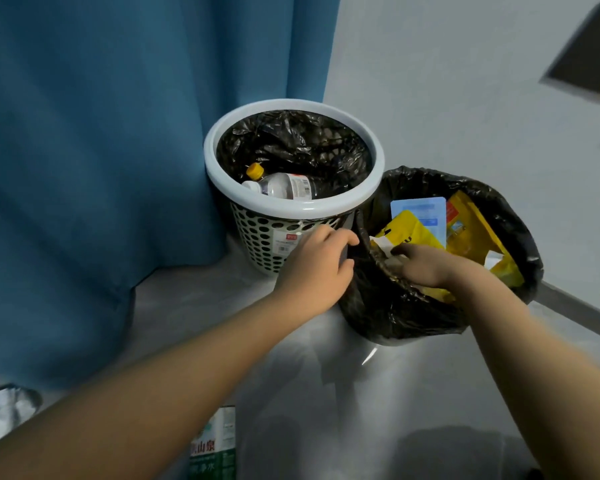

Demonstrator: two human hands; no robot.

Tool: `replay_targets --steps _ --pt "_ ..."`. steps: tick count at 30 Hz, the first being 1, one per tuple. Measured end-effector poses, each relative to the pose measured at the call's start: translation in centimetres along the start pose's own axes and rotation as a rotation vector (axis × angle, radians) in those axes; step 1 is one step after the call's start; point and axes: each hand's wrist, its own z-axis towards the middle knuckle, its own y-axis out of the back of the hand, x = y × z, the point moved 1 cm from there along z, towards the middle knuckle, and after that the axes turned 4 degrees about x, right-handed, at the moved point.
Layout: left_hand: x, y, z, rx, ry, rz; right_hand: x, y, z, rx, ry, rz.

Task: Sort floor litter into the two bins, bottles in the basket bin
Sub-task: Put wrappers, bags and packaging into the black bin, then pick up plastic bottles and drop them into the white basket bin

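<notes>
The basket bin (291, 208) has a white rim, a perforated wall and a black liner. Inside it lies a clear bottle (286, 188) and a second bottle's yellow cap (255, 170). To its right, touching it, stands the other bin (395, 313), wrapped in a black bag. It holds yellow wrappers (471, 237) and a blue-white packet (418, 211). My left hand (317, 268) grips this bin's near-left rim, fingers curled over the edge. My right hand (426, 266) is inside it, fingers stretched over the wrappers and touching a white scrap. A bottle with a green-white label (213, 445) lies on the floor below my left arm.
A blue curtain (94, 168) hangs on the left, right behind the basket bin. A white wall with a dark socket plate (589, 60) runs along the right. A crumpled silvery thing (7, 403) lies at the bottom left on the grey floor (326, 393).
</notes>
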Motion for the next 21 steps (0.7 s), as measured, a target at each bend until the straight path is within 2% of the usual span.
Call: replay_targets --steps 4,8,10,15,21 --pt "1.7 0.6 -0.6 0.037 0.01 -0.024 1.8 1.5 -1.8 -0.294 0.06 -0.045" --pt "3.4 1.7 -1.5 0.086 0.034 -0.003 5.2 1.8 -4.6 -0.502 0.321 0.108" --pt "4.9 2.5 -2.4 0.101 0.056 0.01 7.2 1.1 -6.1 -0.535 0.456 0.168" --pt "10.3 4.0 -6.3 0.132 0.169 0.074 12.2 -4.1 -7.4 -0.387 0.706 0.191" --pt "16.4 3.8 -12.4 0.203 0.333 0.121 16.2 -13.1 -4.5 -0.073 0.698 0.219"
